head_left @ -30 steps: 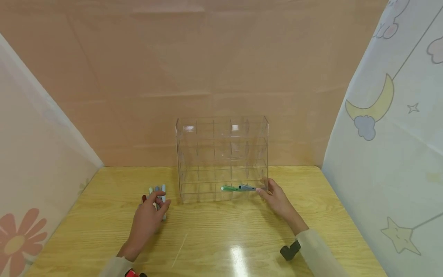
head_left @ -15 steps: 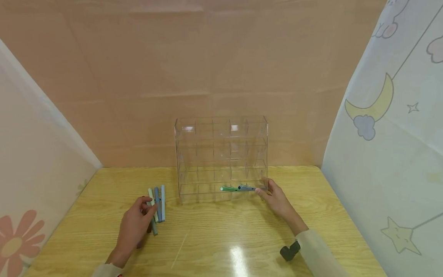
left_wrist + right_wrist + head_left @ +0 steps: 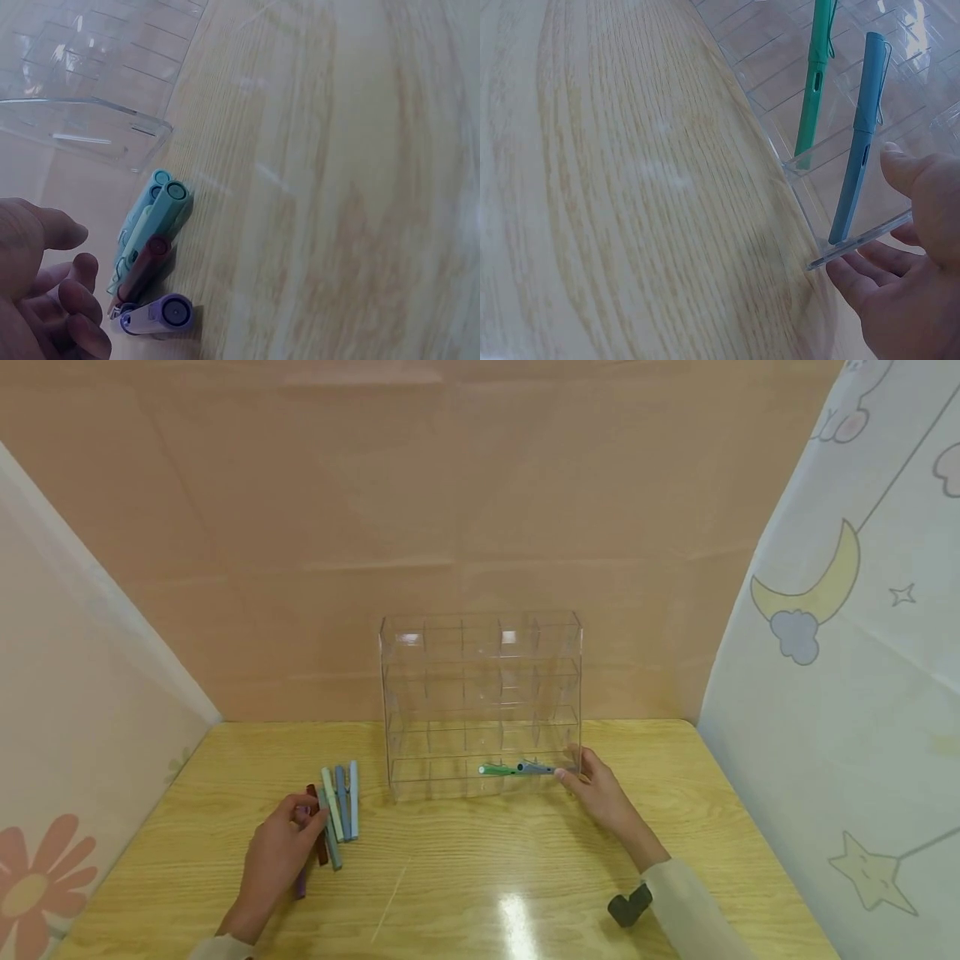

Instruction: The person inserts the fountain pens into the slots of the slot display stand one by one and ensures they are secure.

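A clear acrylic pen rack [image 3: 442,778] stands upright at the back of the table. In its lowest tier lean a green pen [image 3: 814,82] and a blue pen [image 3: 857,142]. My right hand [image 3: 603,793] grips the rack's right side panel, thumb inside and fingers outside. My left hand [image 3: 276,852] hovers by the loose pens with fingers loosely bent, holding nothing. Beneath and beside it lie a purple pen [image 3: 161,313], a dark red pen [image 3: 322,852], a teal pen [image 3: 333,855], a pale green pen [image 3: 331,793], a blue pen [image 3: 342,802] and a light blue pen [image 3: 354,802].
The wooden table [image 3: 450,877] reaches back to a plain orange-brown cloth [image 3: 480,510]. Patterned cloths hang at both sides, a flower on the left cloth [image 3: 90,693] and a moon on the right cloth [image 3: 862,718].
My left hand has drawn back leftward and toward me across the loose pens, uncovering more of them. The right hand stays on the rack, and the racked pens have not moved.
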`<action>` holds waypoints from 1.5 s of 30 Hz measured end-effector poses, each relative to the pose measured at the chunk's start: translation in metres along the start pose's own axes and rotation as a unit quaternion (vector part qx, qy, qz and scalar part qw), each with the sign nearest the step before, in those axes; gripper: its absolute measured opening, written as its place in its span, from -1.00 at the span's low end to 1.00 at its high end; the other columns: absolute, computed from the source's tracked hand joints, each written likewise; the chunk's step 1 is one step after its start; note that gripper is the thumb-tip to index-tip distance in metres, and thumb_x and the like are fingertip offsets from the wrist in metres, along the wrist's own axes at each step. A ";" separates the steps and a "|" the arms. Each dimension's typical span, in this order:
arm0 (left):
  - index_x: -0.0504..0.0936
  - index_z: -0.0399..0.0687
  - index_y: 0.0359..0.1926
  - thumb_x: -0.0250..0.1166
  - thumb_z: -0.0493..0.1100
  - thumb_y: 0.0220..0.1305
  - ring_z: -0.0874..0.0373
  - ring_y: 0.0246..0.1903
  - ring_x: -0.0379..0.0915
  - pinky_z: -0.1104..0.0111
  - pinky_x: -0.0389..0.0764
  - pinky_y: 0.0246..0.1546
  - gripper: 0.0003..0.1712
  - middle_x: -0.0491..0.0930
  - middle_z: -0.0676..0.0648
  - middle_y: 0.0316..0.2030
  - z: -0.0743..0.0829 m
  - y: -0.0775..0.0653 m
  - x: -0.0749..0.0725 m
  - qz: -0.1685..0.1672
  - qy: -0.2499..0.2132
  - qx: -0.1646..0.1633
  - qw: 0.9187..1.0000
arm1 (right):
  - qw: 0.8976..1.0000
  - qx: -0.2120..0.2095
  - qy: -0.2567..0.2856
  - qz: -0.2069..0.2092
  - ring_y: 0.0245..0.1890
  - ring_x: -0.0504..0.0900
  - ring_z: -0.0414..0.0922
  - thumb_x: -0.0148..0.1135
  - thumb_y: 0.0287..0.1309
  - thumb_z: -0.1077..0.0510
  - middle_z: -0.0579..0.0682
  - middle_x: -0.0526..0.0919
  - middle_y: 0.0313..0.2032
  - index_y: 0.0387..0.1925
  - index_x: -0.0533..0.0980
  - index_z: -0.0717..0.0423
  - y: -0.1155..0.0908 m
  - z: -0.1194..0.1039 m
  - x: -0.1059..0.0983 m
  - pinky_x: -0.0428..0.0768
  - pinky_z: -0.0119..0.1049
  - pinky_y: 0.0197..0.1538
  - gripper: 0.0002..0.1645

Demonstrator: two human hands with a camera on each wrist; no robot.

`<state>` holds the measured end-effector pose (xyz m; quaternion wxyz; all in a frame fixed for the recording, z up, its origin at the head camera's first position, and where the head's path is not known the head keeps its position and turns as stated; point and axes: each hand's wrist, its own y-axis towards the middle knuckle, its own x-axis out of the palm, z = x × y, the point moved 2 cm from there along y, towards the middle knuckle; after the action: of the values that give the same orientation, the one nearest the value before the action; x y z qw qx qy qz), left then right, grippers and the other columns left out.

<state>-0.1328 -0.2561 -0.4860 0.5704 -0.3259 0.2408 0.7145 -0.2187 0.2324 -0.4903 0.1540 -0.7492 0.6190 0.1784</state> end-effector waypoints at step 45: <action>0.43 -0.38 0.35 0.19 0.03 0.56 0.16 -0.55 0.42 0.37 0.34 -0.61 -0.39 0.68 -0.11 -0.31 -0.034 0.012 -0.008 -0.030 0.039 -0.022 0.999 | 1.000 0.000 -0.004 0.004 0.64 0.18 0.34 0.17 0.60 -0.08 0.34 0.19 0.62 0.63 0.07 0.31 0.001 0.002 0.000 0.31 0.28 0.57 -0.11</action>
<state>-0.1371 -0.2885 -0.5031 0.5746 -0.3730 0.2371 0.6889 -0.2196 0.2332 -0.4926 0.1564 -0.7457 0.6215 0.1821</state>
